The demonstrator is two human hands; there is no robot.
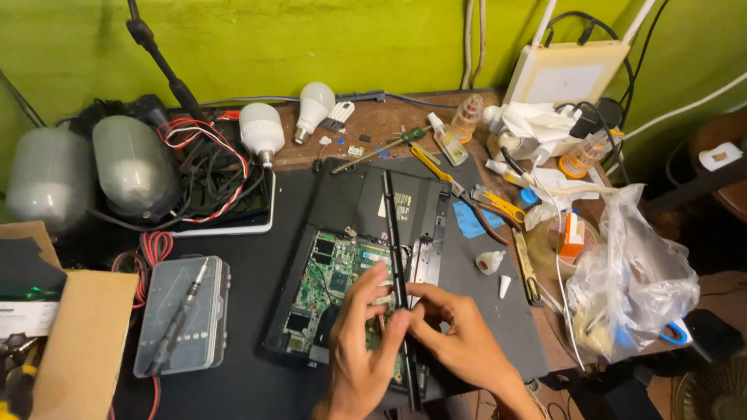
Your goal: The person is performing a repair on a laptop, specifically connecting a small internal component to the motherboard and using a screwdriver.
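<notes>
Head view: left hand [359, 354] and right hand [459, 338] are pinching a thin black plastic strip [397, 257], fingers closed, steadying it above the opened laptop's green circuit board [331, 284].

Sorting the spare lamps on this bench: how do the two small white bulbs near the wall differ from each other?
The left bulb is the bigger of the two, with a wide, drum-like body; the right bulb is slimmer and more pear-shaped. The left bulb's metal base points toward the camera and ends near the black mat, while the right bulb lies slanted on the bare wooden table, base pointing down-left. Both are white, unlit and lying loose.
</notes>
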